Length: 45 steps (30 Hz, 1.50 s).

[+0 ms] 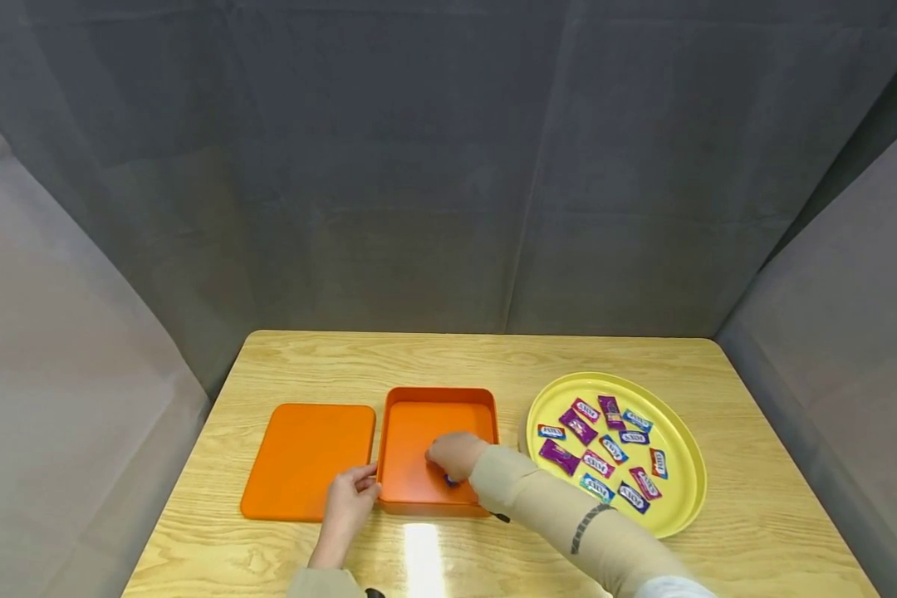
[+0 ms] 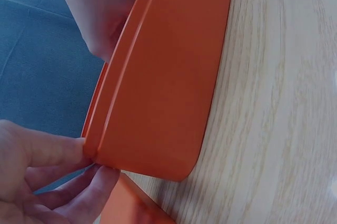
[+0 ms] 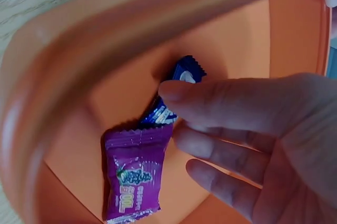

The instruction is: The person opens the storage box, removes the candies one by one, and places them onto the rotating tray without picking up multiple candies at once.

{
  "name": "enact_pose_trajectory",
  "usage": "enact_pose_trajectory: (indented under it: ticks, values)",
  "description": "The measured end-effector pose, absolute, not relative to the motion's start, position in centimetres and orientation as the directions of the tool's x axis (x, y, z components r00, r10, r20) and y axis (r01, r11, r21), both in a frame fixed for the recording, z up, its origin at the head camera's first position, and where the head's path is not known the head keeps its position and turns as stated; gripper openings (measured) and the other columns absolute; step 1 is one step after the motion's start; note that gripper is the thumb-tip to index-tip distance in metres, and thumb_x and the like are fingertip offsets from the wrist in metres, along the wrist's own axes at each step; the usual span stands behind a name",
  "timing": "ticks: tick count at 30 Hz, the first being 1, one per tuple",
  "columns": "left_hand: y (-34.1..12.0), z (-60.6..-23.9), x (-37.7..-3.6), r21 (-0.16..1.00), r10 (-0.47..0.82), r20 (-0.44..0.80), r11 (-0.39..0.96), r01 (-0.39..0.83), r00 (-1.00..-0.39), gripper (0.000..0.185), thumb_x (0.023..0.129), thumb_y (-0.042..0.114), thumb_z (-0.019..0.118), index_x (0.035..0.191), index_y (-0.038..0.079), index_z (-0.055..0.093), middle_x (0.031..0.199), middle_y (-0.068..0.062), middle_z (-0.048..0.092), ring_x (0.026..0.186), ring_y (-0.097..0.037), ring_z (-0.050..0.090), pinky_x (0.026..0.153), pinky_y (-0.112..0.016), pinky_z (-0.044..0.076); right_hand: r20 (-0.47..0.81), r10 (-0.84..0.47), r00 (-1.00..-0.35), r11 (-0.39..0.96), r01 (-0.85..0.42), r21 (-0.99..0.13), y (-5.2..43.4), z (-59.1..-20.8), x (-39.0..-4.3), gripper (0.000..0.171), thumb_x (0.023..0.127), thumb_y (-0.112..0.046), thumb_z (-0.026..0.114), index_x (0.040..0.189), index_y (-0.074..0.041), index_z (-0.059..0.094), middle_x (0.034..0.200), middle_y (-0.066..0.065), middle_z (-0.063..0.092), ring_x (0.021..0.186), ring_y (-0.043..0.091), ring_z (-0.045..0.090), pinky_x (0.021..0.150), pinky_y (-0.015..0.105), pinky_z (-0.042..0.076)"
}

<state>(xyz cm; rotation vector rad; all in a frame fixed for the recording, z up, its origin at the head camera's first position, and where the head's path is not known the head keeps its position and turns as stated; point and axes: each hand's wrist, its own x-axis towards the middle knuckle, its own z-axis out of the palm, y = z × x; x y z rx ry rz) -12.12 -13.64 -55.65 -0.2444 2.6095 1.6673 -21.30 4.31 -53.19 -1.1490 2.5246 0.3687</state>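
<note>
An open orange box [image 1: 419, 419] stands on the table before me. With thumb and fingers my left hand [image 1: 347, 502] holds its near left corner; the left wrist view shows them at the rim. Inside the box, my right hand [image 1: 458, 455] reaches down near the front wall. In the right wrist view its thumb lies over a dark blue wrapped candy [image 3: 159, 113], pinching it against fingers partly hidden behind. A purple wrapped candy [image 3: 134, 174] with a grape picture lies on the box floor, touching the blue one's lower end.
Left of the box lies a flat orange lid [image 1: 310, 461]. On the right, a round yellow tray [image 1: 680, 473] bears several wrapped candies in purple, pink, blue and red, with the right sleeve [image 1: 561, 515] passing over its near side. Grey cloth [image 1: 419, 183] hangs behind the wooden table [image 1: 605, 353].
</note>
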Motion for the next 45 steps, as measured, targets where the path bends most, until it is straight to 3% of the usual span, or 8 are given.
enact_pose_trajectory:
  ticks: [20,30,36,45]
  values:
    - [-13.6,-55.7,-12.2,0.898,-0.114,-0.118,0.412,-0.154,-0.987,0.035,0.083,-0.002,0.059,0.118,-0.007,0.058,0.097,-0.020,0.063,0.087,-0.027,0.060,0.064,-0.032,0.051,-0.391,-0.679,-0.621,0.666,-0.745,0.026,4.4,-53.9,-21.6,0.025,0.078,0.000,0.062,0.064,-0.016,0.050,0.065,-0.004,0.045,0.060,0.013,0.038,0.054,0.023,0.033]
    - [-13.7,-55.6,-12.2,0.897,-0.113,-0.118,0.414,-0.154,-0.987,0.035,0.084,-0.001,0.059,0.118,-0.007,0.058,0.098,-0.020,0.062,0.087,-0.028,0.060,0.064,-0.032,0.052,-0.394,-0.679,-0.619,0.662,-0.749,0.037,4.3,-54.0,-21.7,0.017,0.078,-0.005,0.067,0.075,-0.016,0.054,0.071,-0.005,0.048,0.063,0.012,0.039,0.056,0.023,0.034]
    - [-13.7,-55.7,-12.2,0.896,-0.110,-0.110,0.419,-0.146,-0.988,0.034,0.083,-0.001,0.059,0.117,-0.008,0.058,0.096,-0.019,0.063,0.084,-0.027,0.061,0.063,-0.032,0.052,-0.402,-0.672,-0.622,0.689,-0.724,-0.033,4.2,-53.8,-21.9,0.018,0.077,-0.005,0.069,0.081,-0.015,0.054,0.074,-0.004,0.047,0.065,0.012,0.041,0.058,0.022,0.036]
    - [-13.7,-55.6,-12.2,0.896,-0.114,-0.112,0.418,-0.150,-0.987,0.035,0.083,-0.002,0.060,0.117,-0.008,0.058,0.096,-0.020,0.063,0.086,-0.027,0.061,0.064,-0.032,0.052,-0.275,-0.733,-0.623,0.670,-0.732,-0.128,4.2,-52.9,-23.2,0.021,0.077,-0.009,0.072,0.088,-0.015,0.055,0.085,-0.003,0.053,0.074,0.010,0.049,0.066,0.019,0.044]
